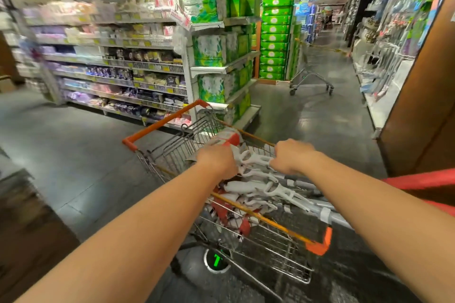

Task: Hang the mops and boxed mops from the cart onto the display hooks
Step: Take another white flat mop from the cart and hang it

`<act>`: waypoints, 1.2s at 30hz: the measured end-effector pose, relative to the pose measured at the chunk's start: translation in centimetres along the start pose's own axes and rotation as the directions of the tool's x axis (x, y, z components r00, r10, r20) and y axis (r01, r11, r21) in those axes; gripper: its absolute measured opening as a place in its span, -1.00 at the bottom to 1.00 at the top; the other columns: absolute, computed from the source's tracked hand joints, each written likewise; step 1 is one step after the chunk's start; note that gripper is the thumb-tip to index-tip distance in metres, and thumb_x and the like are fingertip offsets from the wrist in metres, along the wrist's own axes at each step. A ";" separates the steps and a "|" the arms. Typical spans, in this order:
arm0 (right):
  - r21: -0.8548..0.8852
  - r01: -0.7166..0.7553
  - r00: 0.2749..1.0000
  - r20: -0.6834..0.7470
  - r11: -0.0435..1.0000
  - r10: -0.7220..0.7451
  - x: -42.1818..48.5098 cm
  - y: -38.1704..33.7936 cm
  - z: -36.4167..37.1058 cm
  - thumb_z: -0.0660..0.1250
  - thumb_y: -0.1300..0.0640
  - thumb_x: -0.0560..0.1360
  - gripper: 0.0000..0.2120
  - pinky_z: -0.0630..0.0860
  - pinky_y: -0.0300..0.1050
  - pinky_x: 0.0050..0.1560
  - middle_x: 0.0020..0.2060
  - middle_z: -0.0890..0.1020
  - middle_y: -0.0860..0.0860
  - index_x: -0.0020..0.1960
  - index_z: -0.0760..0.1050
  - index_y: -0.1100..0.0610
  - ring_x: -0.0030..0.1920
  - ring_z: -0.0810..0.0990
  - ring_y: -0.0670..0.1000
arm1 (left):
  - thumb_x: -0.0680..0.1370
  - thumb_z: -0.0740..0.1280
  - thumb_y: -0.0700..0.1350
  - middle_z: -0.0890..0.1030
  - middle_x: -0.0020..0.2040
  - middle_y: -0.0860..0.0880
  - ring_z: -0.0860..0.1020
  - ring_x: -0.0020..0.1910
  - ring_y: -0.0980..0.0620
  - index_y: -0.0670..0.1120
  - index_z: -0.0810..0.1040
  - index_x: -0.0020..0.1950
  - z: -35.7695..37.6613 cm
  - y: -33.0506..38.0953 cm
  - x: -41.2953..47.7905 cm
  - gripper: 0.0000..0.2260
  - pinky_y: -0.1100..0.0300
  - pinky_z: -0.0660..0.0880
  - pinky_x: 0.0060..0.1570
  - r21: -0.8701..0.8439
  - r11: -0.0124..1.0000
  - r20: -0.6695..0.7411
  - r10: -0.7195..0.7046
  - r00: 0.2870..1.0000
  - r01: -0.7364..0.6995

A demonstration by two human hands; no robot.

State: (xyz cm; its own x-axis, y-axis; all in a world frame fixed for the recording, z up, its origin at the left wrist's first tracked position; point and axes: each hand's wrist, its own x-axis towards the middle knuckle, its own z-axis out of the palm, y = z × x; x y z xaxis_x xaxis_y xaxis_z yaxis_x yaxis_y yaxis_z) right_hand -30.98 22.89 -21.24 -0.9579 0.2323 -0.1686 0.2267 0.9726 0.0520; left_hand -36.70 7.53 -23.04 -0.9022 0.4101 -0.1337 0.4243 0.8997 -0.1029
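Both arms reach inside the cart (162,122): left hand (216,162) and right hand (293,157) each grip white mops (258,187) piled in its basket.

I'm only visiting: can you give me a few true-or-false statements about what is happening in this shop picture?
1. The left hand and right hand grip mops in the cart. True.
2. The cart's rim is blue. False: it is orange.
3. The mops are white. True.
4. No other cart is in the aisle. False: a second cart stands further down.
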 end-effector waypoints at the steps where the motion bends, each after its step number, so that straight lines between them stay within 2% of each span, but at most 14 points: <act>1: 0.001 0.014 1.000 0.009 1.000 -0.014 0.4 -0.3 0.5 0.15 0.04 0.57 -0.77 0.40 -0.10 -0.07 0.10 0.54 0.11 0.11 0.48 0.11 0.05 0.53 0.15 | 0.59 0.15 0.08 0.55 0.23 -0.06 0.52 0.18 -0.13 -0.08 0.45 0.30 0.5 -0.4 0.2 -0.63 0.02 0.48 0.11 -0.005 1.000 0.008 -0.022 1.000 0.022; 2: -0.004 0.028 0.999 0.024 1.000 -0.028 0.8 -0.5 0.9 0.14 0.04 0.58 -0.75 0.41 -0.10 -0.07 0.14 0.54 0.11 0.15 0.47 0.11 0.06 0.52 0.14 | 0.59 0.15 0.06 0.55 0.21 -0.07 0.53 0.16 -0.13 -0.08 0.45 0.30 0.8 -0.7 0.3 -0.64 0.00 0.49 0.10 -0.008 0.999 0.015 -0.041 0.999 0.041; 5: -0.010 0.054 0.998 0.046 0.999 -0.053 2.6 -1.1 2.2 0.13 0.03 0.57 -0.80 0.44 -0.09 -0.10 0.13 0.55 0.11 0.07 0.44 0.11 -0.06 0.48 0.12 | 0.59 0.14 0.04 0.57 0.18 -0.06 0.55 0.10 -0.11 -0.05 0.47 0.28 2.0 -1.5 1.3 -0.67 0.08 0.42 -0.11 -0.011 0.996 -0.002 -0.088 0.996 0.088; 8: 0.017 0.043 0.998 0.038 0.999 -0.044 4.5 -1.7 3.5 0.15 0.05 0.54 -0.76 0.48 -0.05 -0.05 0.11 0.56 0.12 0.10 0.48 0.13 -0.07 0.48 0.13 | 0.58 0.15 0.05 0.58 0.03 -0.01 0.53 -0.04 -0.06 -0.04 0.53 0.17 3.5 -2.0 2.7 -0.71 0.11 0.33 -0.19 -0.009 0.993 -0.027 -0.120 0.992 0.120; 10: 0.039 0.042 0.999 0.030 0.998 -0.043 5.6 -2.0 4.3 0.16 0.03 0.54 -0.76 0.44 -0.07 -0.09 0.10 0.57 0.12 0.08 0.50 0.13 -0.04 0.51 0.14 | 0.58 0.16 0.03 0.55 -0.05 -0.01 0.48 -0.13 -0.04 -0.03 0.55 0.12 4.3 -2.2 4.0 -0.75 0.12 0.32 -0.21 -0.014 0.994 -0.021 -0.112 0.993 0.112; 15: -0.025 0.005 0.997 0.078 1.000 -0.003 7.7 -2.2 5.4 0.18 -0.04 0.56 -0.78 0.41 -0.10 -0.15 -0.11 0.48 0.07 -0.09 0.43 0.11 -0.09 0.49 0.12 | 0.58 0.16 -0.02 0.55 0.02 -0.06 0.54 0.04 -0.10 -0.09 0.53 0.15 5.7 -3.2 6.9 -0.75 0.08 0.35 -0.06 -0.026 0.998 -0.018 -0.049 0.999 0.049; 19: -0.046 -0.064 0.993 0.098 0.997 0.068 10.1 -2.5 5.8 0.16 0.05 0.55 -0.71 0.41 -0.11 -0.16 -0.18 0.48 0.05 -0.32 0.30 0.11 -0.16 0.48 0.11 | 0.58 0.17 -0.04 0.57 0.07 -0.06 0.54 0.07 -0.09 -0.09 0.52 0.16 7.0 -4.5 9.3 -0.76 0.09 0.36 -0.07 -0.019 1.000 -0.027 -0.009 1.000 0.009; 21: -0.033 -0.096 0.990 0.103 0.995 0.098 11.5 -3.1 5.7 0.16 0.06 0.55 -0.75 0.41 -0.10 -0.15 -0.15 0.49 0.06 -0.26 0.35 0.14 -0.14 0.47 0.11 | 0.59 0.17 -0.04 0.57 0.06 -0.07 0.55 0.06 -0.09 -0.10 0.53 0.14 7.6 -5.2 10.7 -0.76 0.11 0.37 -0.07 -0.040 0.999 -0.036 0.009 0.999 -0.011; 23: -0.013 -0.102 0.992 0.073 0.995 0.103 12.7 -3.9 5.8 0.17 0.02 0.56 -0.82 0.39 -0.10 -0.15 -0.09 0.50 0.07 -0.11 0.40 0.12 -0.09 0.48 0.12 | 0.60 0.17 -0.03 0.57 0.06 -0.06 0.55 0.04 -0.08 -0.09 0.52 0.13 8.2 -5.6 12.1 -0.77 0.12 0.36 -0.11 -0.048 0.998 -0.045 0.031 0.999 -0.034; 26: 0.032 -0.096 0.995 0.001 0.995 0.096 14.5 -5.2 6.3 0.19 0.00 0.56 -0.82 0.35 -0.11 -0.19 -0.07 0.55 0.09 -0.11 0.39 0.10 -0.13 0.48 0.13 | 0.60 0.18 -0.01 0.58 0.10 -0.06 0.56 0.06 -0.08 -0.07 0.52 0.18 9.0 -6.1 14.2 -0.75 0.13 0.32 -0.15 -0.071 0.996 -0.065 0.048 0.997 -0.053; 31: 0.033 -0.107 0.994 -0.007 0.994 0.108 17.1 -5.3 7.8 0.19 0.01 0.55 -0.84 0.35 -0.11 -0.18 0.00 0.59 0.12 -0.10 0.40 0.09 -0.10 0.50 0.15 | 0.61 0.16 0.07 0.58 0.12 -0.07 0.55 0.09 -0.09 -0.06 0.52 0.18 10.9 -5.5 16.9 -0.71 0.13 0.31 -0.17 -0.105 0.990 -0.043 0.093 0.995 -0.097; 33: 0.024 -0.114 0.993 -0.019 0.993 0.114 18.3 -4.7 8.6 0.18 0.00 0.55 -0.79 0.37 -0.11 -0.16 0.06 0.59 0.13 0.02 0.48 0.11 0.00 0.55 0.16 | 0.61 0.16 0.08 0.59 0.10 -0.07 0.56 0.07 -0.10 -0.07 0.52 0.16 11.8 -4.8 18.0 -0.71 0.13 0.31 -0.18 -0.143 0.985 -0.042 0.091 0.995 -0.096; 36: 0.020 -0.107 0.994 -0.009 0.994 0.107 20.1 -3.6 9.7 0.17 -0.01 0.56 -0.68 0.42 -0.06 -0.07 0.15 0.56 0.13 0.22 0.47 0.12 0.13 0.54 0.18 | 0.60 0.18 0.10 0.60 0.11 -0.09 0.57 0.08 -0.11 -0.07 0.53 0.15 13.0 -3.4 19.6 -0.70 0.14 0.35 -0.15 -0.188 0.979 -0.033 0.068 0.997 -0.073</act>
State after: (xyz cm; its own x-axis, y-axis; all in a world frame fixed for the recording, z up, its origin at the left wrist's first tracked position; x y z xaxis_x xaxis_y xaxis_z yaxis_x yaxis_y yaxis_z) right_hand -49.36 24.22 -34.39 -0.9297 0.3352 -0.1528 0.3314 0.9422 0.0502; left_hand -54.78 10.59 -38.15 -0.8736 0.4747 -0.1075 0.4663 0.8796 0.0942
